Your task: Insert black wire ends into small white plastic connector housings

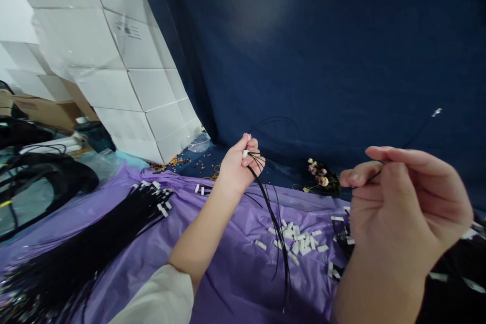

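My left hand [237, 169] is raised in the middle, its fingers closed round several thin black cords [279, 230] that hang down over the purple cloth. A small white tag [246, 153] shows among its fingers, and a bit of white peeks out at the fingertips. Off to the right, my right hand [402, 202] pinches one thin black cord between thumb and fingers. That cord's shiny tip [437, 112] sticks up beyond the hand. Below, on the cloth, lies a loose pile of small white tags [301, 240].
A thick bundle of black cords [87, 240] with white-tagged ends spreads over the purple cloth [152, 263]. More dark cords [451, 293] lie at right. White boxes [125, 86] are stacked left of a dark blue sheet [322, 61]. Artificial flowers [322, 178] lie behind the cloth.
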Demonstrator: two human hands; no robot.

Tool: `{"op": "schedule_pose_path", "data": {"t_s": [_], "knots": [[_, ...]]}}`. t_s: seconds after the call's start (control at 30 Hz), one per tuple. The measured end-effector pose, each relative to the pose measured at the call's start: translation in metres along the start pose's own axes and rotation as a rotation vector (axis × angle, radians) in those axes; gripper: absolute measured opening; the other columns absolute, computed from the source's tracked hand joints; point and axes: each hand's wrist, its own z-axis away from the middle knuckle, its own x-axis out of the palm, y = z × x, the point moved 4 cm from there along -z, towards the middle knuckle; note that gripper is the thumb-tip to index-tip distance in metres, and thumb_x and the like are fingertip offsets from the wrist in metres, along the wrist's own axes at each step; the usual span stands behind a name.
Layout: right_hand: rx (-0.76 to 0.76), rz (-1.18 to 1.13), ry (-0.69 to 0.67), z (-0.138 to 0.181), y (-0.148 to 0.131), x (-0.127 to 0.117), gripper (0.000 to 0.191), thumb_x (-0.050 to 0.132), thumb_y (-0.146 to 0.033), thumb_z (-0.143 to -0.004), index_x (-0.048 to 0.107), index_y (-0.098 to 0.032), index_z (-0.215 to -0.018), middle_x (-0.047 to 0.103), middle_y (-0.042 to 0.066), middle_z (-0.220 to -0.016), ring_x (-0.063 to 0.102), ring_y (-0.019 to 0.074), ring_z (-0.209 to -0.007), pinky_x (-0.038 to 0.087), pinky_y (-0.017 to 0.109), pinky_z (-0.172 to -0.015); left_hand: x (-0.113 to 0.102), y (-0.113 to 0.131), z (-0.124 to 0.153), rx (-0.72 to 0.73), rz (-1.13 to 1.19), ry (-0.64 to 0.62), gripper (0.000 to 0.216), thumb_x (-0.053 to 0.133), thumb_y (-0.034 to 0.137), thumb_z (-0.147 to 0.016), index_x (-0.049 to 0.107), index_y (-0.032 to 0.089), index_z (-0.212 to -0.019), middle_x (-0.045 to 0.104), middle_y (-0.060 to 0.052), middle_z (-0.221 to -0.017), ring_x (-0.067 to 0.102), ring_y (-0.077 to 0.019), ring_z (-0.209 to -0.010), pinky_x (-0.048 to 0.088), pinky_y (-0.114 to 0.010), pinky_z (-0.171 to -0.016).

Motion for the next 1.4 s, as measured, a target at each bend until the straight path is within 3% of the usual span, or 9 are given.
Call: {"op": "schedule_pose_path", "data": {"t_s": [0.17,0.3,0.4,0.53,0.63,0.77,1.03,1.27,1.4], "knots": [[0.033,0.273,0.004,0.000,0.000,-0.008,0.006,0.070,-0.019,-0.083,0.074,-0.017,-0.087,0.074,0.004,-0.081,0.063,0.0137,-0.053,0.052,0.029,-0.050,-0.001,0.002,0.000,0.027,-0.027,0.037,0.023,0.047,0.022,-0.100,0.045,0.017,-0.078,0.047,0.007,-0.061,0.026,0.0009,-0.029,0.026,-0.014,-0.033],[0.286,0.615,-0.452,0.001,0.017,-0.013,0.020,0.065,-0.037,-0.089,0.075,-0.021,-0.097,0.072,0.003,-0.078,0.067,0.0163,-0.070,0.049,0.025,-0.054,0.000,0.004,0.002,0.090,-0.038,0.060,0.022,0.047,0.022,-0.100,0.046,0.017,-0.079,0.047,0.007,-0.061,0.028,0.0006,-0.030,0.026,-0.013,-0.033],[0.490,0.660,-0.757,0.013,0.033,-0.006,0.028,0.064,-0.046,-0.089,0.073,-0.022,-0.099,0.072,0.005,-0.086,0.066,0.0162,-0.072,0.050,0.025,-0.055,0.001,0.005,0.003,0.128,-0.039,0.054,0.021,0.047,0.021,-0.100,0.047,0.017,-0.080,0.048,0.007,-0.062,0.029,0.0005,-0.031,0.027,-0.013,-0.033],[0.525,0.634,-0.841,0.028,0.049,0.014,0.035,0.072,-0.044,-0.081,0.069,-0.023,-0.110,0.072,0.006,-0.103,0.067,0.0184,-0.083,0.052,0.027,-0.064,0.002,0.004,0.005,0.117,-0.024,0.044,0.021,0.047,0.021,-0.100,0.049,0.017,-0.080,0.049,0.006,-0.063,0.030,0.0008,-0.031,0.029,-0.013,-0.035],[0.488,0.592,-0.890,0.036,0.057,0.024,0.021,0.063,-0.036,-0.089,0.067,-0.021,-0.103,0.071,0.004,-0.088,0.065,0.0158,-0.075,0.049,0.025,-0.064,0.004,0.003,0.006,0.102,0.013,0.035,0.022,0.044,0.021,-0.101,0.049,0.016,-0.080,0.048,0.006,-0.063,0.030,0.0007,-0.032,0.030,-0.014,-0.036],[0.465,0.590,-0.862,0.035,0.063,0.021,0.022,0.051,-0.036,-0.096,0.066,-0.019,-0.092,0.057,-0.002,-0.064,0.052,0.0112,-0.057,0.039,0.023,-0.054,0.007,0.002,0.007,0.085,0.051,0.025,0.021,0.044,0.016,-0.100,0.049,0.015,-0.079,0.046,0.005,-0.062,0.036,-0.0006,-0.036,0.034,-0.015,-0.040],[0.425,0.542,-0.598,0.023,0.050,0.016,0.021,0.054,-0.030,-0.092,0.066,-0.017,-0.082,0.042,-0.006,-0.056,0.033,0.0069,-0.048,0.029,0.020,-0.045,0.012,0.000,0.013,0.049,-0.085,-0.101,0.013,0.057,0.000,-0.081,0.056,0.012,-0.085,0.054,-0.002,-0.074,0.051,-0.0054,-0.056,0.044,-0.014,-0.049],[0.398,0.427,-0.472,0.021,0.039,0.012,0.020,0.056,-0.032,-0.092,0.066,-0.017,-0.084,0.036,-0.007,-0.052,0.030,0.0070,-0.045,0.030,0.020,-0.043,0.018,0.005,0.020,0.389,-0.540,-0.225,0.028,0.068,0.009,-0.080,0.055,0.017,-0.103,0.058,0.002,-0.084,0.060,-0.0087,-0.059,0.056,-0.023,-0.055],[0.347,0.361,-0.488,0.022,0.031,0.011,0.018,0.057,-0.032,-0.094,0.066,-0.018,-0.089,0.040,-0.006,-0.054,0.033,0.0071,-0.046,0.030,0.019,-0.043,0.017,0.004,0.021,0.445,-0.697,-0.256,0.029,0.072,0.016,-0.079,0.056,0.019,-0.103,0.059,0.003,-0.087,0.063,-0.0090,-0.058,0.060,-0.026,-0.056]]}}
